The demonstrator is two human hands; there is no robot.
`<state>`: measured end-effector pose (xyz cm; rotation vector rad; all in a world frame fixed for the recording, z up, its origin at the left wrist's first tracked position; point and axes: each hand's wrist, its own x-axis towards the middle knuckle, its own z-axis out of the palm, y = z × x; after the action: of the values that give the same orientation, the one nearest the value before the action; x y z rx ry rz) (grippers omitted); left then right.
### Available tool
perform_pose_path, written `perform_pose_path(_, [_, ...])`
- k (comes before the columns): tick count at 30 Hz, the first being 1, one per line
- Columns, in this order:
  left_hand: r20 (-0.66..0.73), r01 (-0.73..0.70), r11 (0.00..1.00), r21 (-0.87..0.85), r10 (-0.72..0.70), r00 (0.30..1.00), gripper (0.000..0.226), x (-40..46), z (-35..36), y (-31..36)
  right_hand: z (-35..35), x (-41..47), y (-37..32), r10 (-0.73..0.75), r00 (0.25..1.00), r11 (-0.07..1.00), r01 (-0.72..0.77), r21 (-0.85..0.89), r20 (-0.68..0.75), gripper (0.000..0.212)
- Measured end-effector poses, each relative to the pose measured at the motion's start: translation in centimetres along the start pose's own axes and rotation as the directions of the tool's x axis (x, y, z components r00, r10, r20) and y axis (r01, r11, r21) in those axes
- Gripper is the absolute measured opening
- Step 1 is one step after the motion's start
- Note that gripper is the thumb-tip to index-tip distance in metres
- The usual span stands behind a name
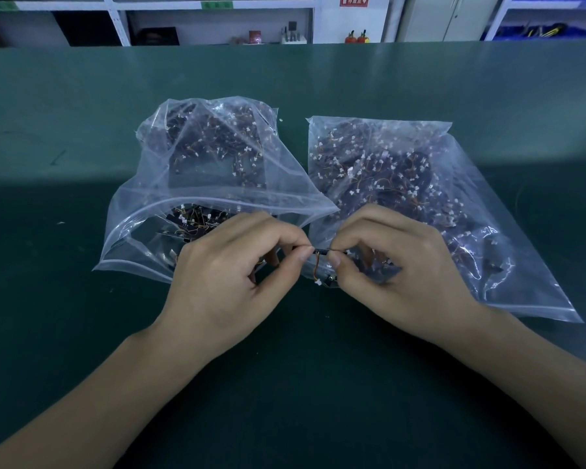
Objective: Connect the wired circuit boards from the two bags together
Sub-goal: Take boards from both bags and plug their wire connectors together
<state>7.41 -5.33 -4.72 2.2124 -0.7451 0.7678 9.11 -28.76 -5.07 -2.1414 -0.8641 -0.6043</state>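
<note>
We see two clear bags on a green surface (82,333). The left bag (156,204) has its mouth open toward the near side; the right bag (471,198) lies flat just beside it. Both are full of dark boards with thin wires and white plugs. Near the bags' front edges, between them, both hands meet. The left hand (230,282) has a tight grip, thumb and forefinger pinching the left end of a small dark board (320,251). The right hand (389,275) pinches the right end the same way; other fingers curl loosely. An orange wire (315,269) hangs from the piece down to a white plug (317,282). We cannot tell whether it is one board or two joined. Shelves (217,22) stand at the far side.
</note>
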Motion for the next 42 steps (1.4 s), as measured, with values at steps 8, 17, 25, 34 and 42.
perform_pose_path(8, [-0.144,-0.005,1.0,-0.012,0.003,0.99,0.007,0.1,-0.4,-0.4,-0.6,0.1,0.1,0.029,0.995,0.98,-0.01,-0.198,0.092,0.037])
perform_pose_path(17, [-0.084,-0.074,0.997,-0.037,0.071,0.994,0.008,-0.1,-0.3,-0.4,-0.9,0.1,0.3,0.087,0.996,0.986,-0.082,-0.148,0.026,0.021])
perform_pose_path(25, [0.078,-0.157,0.984,0.084,0.15,0.986,0.011,0.2,0.1,-0.8,-0.7,0.1,0.7,0.081,0.997,0.994,-0.082,-0.075,-0.018,0.014])
perform_pose_path(34, [0.121,-0.271,0.848,0.456,0.243,0.963,0.026,0.7,1.1,0.8,-0.3,-0.1,0.1,0.027,0.999,0.999,-0.027,-0.048,0.018,0.019])
perform_pose_path(42, [0.238,-0.285,0.845,0.452,0.194,0.952,0.012,0.1,2.1,0.8,0.0,-0.3,0.0,0.035,0.995,0.998,-0.03,-0.06,0.089,0.014])
